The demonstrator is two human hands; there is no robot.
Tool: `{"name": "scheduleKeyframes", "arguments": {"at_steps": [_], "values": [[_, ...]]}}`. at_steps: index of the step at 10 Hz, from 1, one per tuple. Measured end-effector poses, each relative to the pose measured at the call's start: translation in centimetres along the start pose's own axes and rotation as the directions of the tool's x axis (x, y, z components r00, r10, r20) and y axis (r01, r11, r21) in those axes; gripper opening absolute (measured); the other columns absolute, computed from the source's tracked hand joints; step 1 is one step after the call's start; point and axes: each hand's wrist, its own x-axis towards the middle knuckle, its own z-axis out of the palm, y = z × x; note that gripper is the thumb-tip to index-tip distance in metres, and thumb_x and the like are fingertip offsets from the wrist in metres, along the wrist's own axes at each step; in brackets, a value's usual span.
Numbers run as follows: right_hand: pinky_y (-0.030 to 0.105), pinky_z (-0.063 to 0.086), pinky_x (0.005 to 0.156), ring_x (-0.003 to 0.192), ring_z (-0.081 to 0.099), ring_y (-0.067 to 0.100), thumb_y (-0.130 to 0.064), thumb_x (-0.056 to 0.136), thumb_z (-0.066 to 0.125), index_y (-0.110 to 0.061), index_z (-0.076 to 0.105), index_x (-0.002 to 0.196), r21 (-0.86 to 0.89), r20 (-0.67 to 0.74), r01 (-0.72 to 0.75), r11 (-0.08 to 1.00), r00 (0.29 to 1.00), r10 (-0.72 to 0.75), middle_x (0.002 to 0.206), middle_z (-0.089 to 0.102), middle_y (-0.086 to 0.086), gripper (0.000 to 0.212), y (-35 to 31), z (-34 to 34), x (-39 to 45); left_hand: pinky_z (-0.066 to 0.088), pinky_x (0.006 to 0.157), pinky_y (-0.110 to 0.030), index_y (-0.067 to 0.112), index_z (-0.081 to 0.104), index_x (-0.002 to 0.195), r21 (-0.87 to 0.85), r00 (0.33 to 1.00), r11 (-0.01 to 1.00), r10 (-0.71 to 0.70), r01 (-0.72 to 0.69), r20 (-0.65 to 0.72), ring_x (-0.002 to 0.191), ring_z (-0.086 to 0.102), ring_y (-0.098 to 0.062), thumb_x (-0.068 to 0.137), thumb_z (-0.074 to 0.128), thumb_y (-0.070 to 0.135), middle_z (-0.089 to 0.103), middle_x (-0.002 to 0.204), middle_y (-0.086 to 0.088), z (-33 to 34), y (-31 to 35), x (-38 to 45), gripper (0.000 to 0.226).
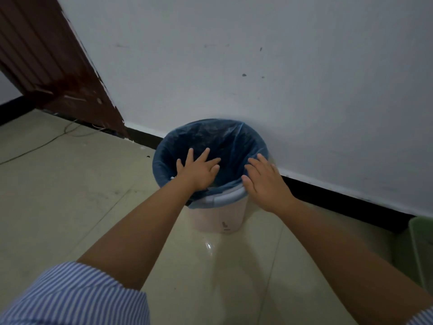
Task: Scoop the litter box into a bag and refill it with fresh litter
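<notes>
Your left hand (199,171) spread flat, pressing thin blue plastic bag (225,139) into round pale bin (220,214) by far wall; right hand (264,184) open on right rim, gripping nothing. Bag prepped only; litter box not visible, scooping and refill seemingly pending.

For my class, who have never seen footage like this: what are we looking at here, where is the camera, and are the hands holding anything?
There is one picture, taken by a camera worn on a person's head, looking forward and down. No machine is involved: these are a person's two bare arms in striped sleeves. On the tiled floor, against the wall, stands a pale bin lined with a blue plastic bag. The left hand reaches, fingers spread, over the bin's mouth. The right hand rests at the rim where the bag folds over. Neither hand clearly grips anything. A green object shows at the right edge.
</notes>
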Motion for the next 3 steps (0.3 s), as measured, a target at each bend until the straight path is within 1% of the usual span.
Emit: {"name": "scheduleKeyframes", "arguments": {"at_steps": [1, 2, 3], "values": [[0.037, 0.004, 0.117, 0.145, -0.003, 0.016, -0.032, 0.101, 0.021, -0.011, 0.026, 0.144, 0.028, 0.004, -0.001, 1.000, 1.000, 0.001, 0.156, 0.013, 0.001, 0.048, 0.0, -0.4, 0.1, -0.004, 0.115, -0.052, 0.037, 0.013, 0.148, 0.021, 0.998, 1.000, 0.006, -0.004, -0.065, 0.145, -0.014, -0.027, 0.102, 0.015, 0.040, -0.006, 0.158, 0.009, 0.9, 0.4, -1.8, 0.046], [0.035, 0.010, 0.116, 0.145, 0.007, 0.019, -0.031, 0.101, 0.025, -0.008, 0.032, 0.141, 0.137, 0.021, -0.012, 0.990, 1.000, 0.009, 0.154, 0.021, 0.005, 0.047, -0.4, -0.7, 0.1, -0.004, 0.116, -0.050, 0.033, 0.008, 0.149, 0.039, 0.992, 0.999, -0.007, 0.012, -0.123, 0.146, -0.012, -0.026, 0.101, 0.014, 0.039, -0.005, 0.159, 0.006, 2.4, 1.4, -3.8, 0.049], [0.021, 0.028, 0.097, 0.122, 0.045, 0.028, -0.024, 0.098, 0.036, 0.004, 0.056, 0.118, 0.470, -0.229, 0.001, 0.883, 0.966, 0.120, 0.126, 0.054, 0.018, 0.040, -0.4, -3.2, -0.7, -0.006, 0.117, -0.046, 0.028, 0.003, 0.150, 0.067, 0.981, 0.998, 0.024, -0.011, -0.192, 0.146, -0.012, -0.023, 0.101, 0.011, 0.040, -0.006, 0.159, 0.003, 3.8, 2.5, -4.9, 0.051]]}}
